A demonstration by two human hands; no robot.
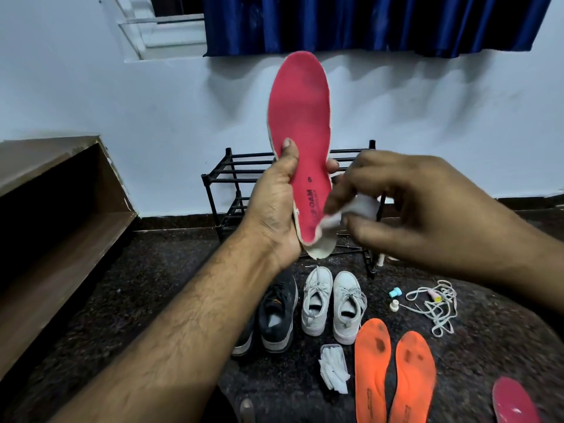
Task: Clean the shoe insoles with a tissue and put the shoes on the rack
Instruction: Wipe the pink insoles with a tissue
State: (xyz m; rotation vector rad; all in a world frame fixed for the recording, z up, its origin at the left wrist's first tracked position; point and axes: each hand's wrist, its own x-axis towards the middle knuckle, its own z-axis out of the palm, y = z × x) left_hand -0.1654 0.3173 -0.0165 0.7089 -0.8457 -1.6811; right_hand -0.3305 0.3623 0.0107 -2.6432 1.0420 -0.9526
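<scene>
Above the dark speckled floor our left hand grips a long pink foam insole upright. Our right hand pinches a crumpled white tissue against its heel end.

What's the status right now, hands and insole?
Left hand grips red insole upright. Right hand pinches tissue against its heel end. Orange insoles dirty on floor; rack bare behind. Nothing in the way.

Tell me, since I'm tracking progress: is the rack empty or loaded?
Empty as far as visible: the rack shows bare bars, though hands hide part. Both shoe pairs, white and dark, stand on the floor.
</scene>
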